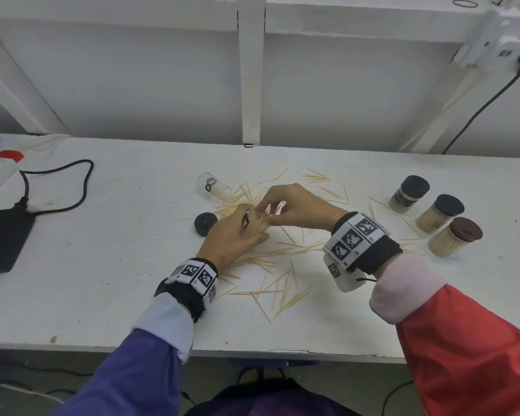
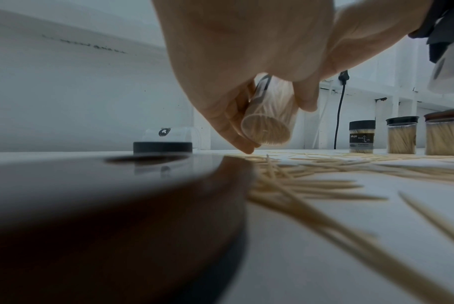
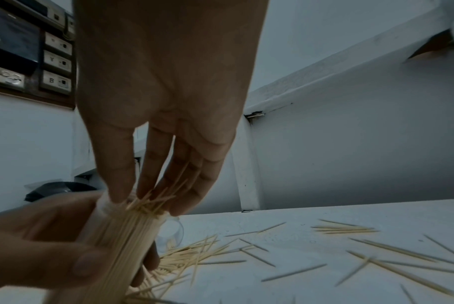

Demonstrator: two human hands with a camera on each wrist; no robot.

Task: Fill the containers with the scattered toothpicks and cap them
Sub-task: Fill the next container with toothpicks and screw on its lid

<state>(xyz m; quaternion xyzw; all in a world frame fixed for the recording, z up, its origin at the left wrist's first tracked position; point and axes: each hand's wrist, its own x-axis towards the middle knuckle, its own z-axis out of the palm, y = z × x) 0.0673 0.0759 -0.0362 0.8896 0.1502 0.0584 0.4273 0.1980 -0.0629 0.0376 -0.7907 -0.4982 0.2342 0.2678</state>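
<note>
My left hand (image 1: 234, 235) grips a clear container (image 1: 254, 225) packed with toothpicks and holds it tilted just above the table. In the left wrist view the container (image 2: 267, 123) shows its round base. My right hand (image 1: 288, 205) is at the container's mouth, and its fingertips (image 3: 122, 195) pinch a bunch of toothpicks sticking out of the mouth (image 3: 148, 203). Scattered toothpicks (image 1: 270, 283) lie around both hands. A loose black cap (image 1: 205, 223) sits to the left of my left hand. Behind it an almost empty clear container (image 1: 213, 187) lies on its side.
Three capped, full containers (image 1: 409, 198) (image 1: 440, 213) (image 1: 455, 240) stand at the right. A black power adapter (image 1: 3, 238) with its cable lies at the far left. A white post (image 1: 251, 85) and the back wall close off the table behind. The table's front edge (image 1: 252, 352) is near me.
</note>
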